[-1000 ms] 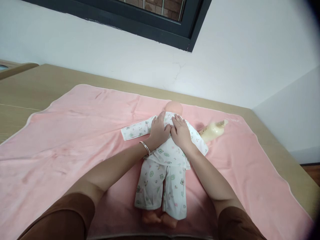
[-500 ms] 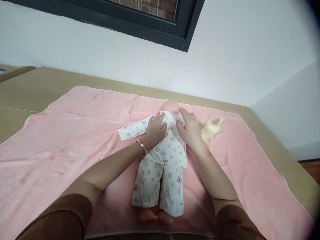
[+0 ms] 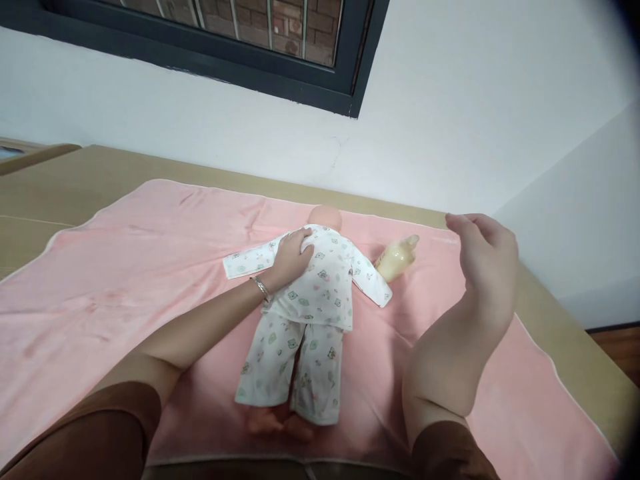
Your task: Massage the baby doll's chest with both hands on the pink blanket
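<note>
A doll (image 3: 320,283) in white printed pyjamas lies stretched out on the pink blanket (image 3: 190,213), its bare head (image 3: 325,218) towards the wall and its feet (image 3: 283,423) towards me. My left hand (image 3: 293,257) rests flat on the doll's upper body near one shoulder, fingers extended. Off to the right, my right hand (image 3: 487,257) is raised above the blanket, away from the doll. Its fingers are bent and held together in a cupped shape, and nothing shows in it. A pale yellow bottle (image 3: 397,259) lies beside the doll's right-side sleeve (image 3: 371,279).
The blanket covers much of a wooden table (image 3: 125,163). Behind it stands a white wall (image 3: 240,133) with a dark window frame (image 3: 280,80). A wooden edge (image 3: 40,159) shows at the far left.
My right hand has left the doll's shoulder and moved up and right, its fingers drawing together. The sleeve beneath it is now visible. My left hand stays on the doll. The view has shifted slightly.
</note>
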